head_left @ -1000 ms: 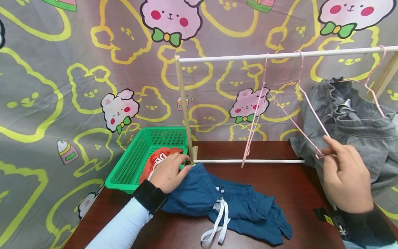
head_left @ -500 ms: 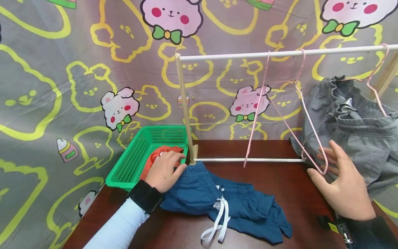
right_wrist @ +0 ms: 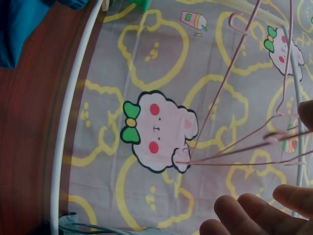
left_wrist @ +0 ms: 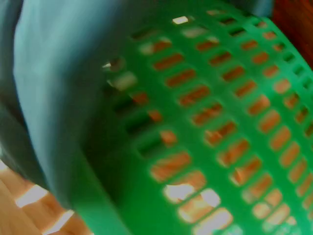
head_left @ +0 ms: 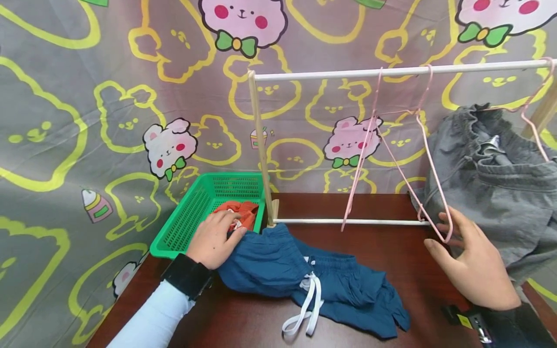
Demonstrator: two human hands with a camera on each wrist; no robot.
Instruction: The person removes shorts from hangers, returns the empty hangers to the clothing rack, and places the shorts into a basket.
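Dark blue shorts (head_left: 270, 266) with white drawstrings lie on the table, their left end at the green basket. My left hand (head_left: 214, 239) rests at that left end, by the basket's near edge, fingers extended; its fingertips' hold on the cloth cannot be made out. In the left wrist view, blue cloth (left_wrist: 63, 73) hangs beside the blurred basket (left_wrist: 132, 196). My right hand (head_left: 476, 261) is beside the lower corner of a pink hanger (head_left: 439, 188) on the rack, thumb and fingers spread. The right wrist view shows its fingers (right_wrist: 244, 210) below the hanger wires (right_wrist: 230, 155).
The green basket (head_left: 167, 244) holds orange clothing (head_left: 245, 212). A rack with a white top rail (head_left: 313, 76) carries another empty pink hanger (head_left: 360, 164) and, at the right, grey shorts (head_left: 513, 193) on a hanger. A lower white bar (head_left: 348, 222) crosses the dark red table.
My right hand has let go of the pink hanger, which has swung back toward the rack. My left hand has shifted left and down, drawing the shorts' left end slightly with it.
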